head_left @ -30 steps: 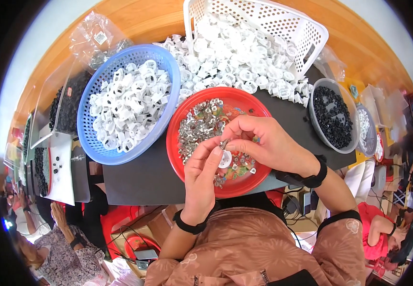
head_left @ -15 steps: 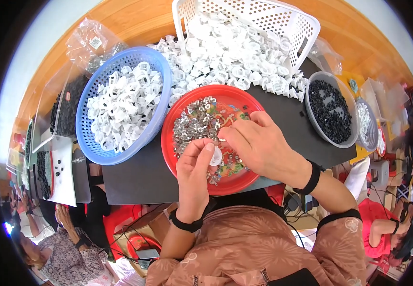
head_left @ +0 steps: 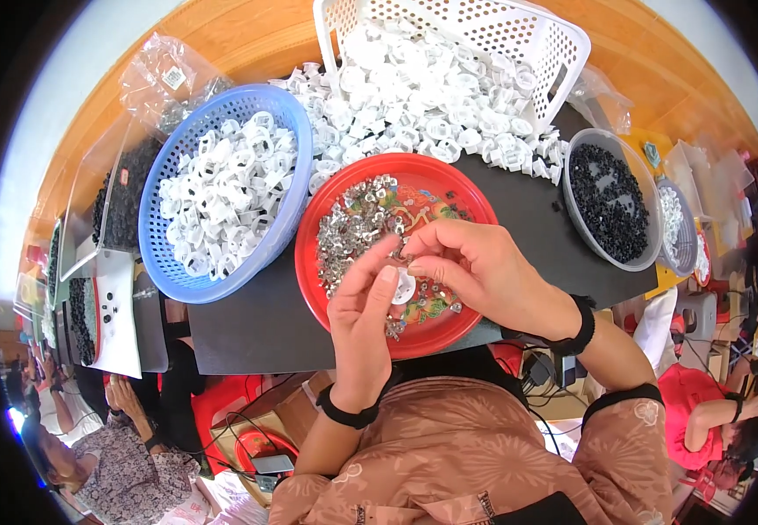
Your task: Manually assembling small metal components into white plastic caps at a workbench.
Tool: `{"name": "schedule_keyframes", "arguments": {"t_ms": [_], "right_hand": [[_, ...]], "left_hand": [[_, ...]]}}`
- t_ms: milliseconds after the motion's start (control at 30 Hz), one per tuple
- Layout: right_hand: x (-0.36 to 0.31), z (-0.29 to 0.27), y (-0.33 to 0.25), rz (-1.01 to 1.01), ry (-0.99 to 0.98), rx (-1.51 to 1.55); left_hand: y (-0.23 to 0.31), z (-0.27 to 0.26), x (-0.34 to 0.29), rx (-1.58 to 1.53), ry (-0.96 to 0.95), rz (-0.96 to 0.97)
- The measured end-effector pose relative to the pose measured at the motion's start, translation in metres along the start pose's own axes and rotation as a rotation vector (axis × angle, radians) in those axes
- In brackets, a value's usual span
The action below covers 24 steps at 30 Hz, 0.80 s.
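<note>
My left hand (head_left: 363,306) holds a small white round plastic part (head_left: 404,287) by its edge, thumb below and index finger raised. Close against it, my right hand (head_left: 475,267) is closed in a pinch; a tiny piece seems to be at its fingertips, too small to make out. Both hands are above a red round tray (head_left: 310,293) with a printed floral bottom. Small shiny metal pieces (head_left: 344,229) are heaped on the tray's left side, and more are scattered near my fingers. A few small black pieces lie toward its far right edge.
A blue oval basket (head_left: 153,254) of white plastic parts stands left. Behind the tray, more white parts (head_left: 431,96) spill from a tipped white basket (head_left: 562,52). A grey bowl (head_left: 576,214) of black pieces is right. People (head_left: 138,464) sit on both sides.
My right hand has turned and lowered slightly, its fingers now pinching beside the white part. My left index finger has lifted, and the white part has shifted slightly right.
</note>
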State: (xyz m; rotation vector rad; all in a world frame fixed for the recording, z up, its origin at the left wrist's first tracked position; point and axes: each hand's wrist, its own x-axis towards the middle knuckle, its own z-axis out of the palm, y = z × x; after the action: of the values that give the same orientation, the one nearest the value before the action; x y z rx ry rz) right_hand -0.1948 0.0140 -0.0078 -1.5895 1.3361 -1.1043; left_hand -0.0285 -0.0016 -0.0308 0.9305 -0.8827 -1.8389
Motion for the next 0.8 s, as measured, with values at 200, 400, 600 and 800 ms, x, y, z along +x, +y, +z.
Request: {"name": "schedule_keyframes", "arguments": {"t_ms": [200, 400, 600, 800], "right_hand": [[0.000, -0.001, 0.002, 0.246, -0.143, 0.458], [0.000, -0.001, 0.001, 0.285, -0.162, 0.412], [0.000, -0.001, -0.006, 0.169, -0.025, 0.077], [0.000, 0.002, -0.001, -0.071, 0.097, -0.118]], "left_hand": [[-0.009, 0.003, 0.000, 0.104, 0.066, 0.204], [-0.011, -0.001, 0.001, 0.045, 0.037, 0.189], [-0.012, -0.004, 0.004, -0.140, 0.023, -0.006], [-0.011, -0.006, 0.006, -0.191, -0.022, -0.059]]}}
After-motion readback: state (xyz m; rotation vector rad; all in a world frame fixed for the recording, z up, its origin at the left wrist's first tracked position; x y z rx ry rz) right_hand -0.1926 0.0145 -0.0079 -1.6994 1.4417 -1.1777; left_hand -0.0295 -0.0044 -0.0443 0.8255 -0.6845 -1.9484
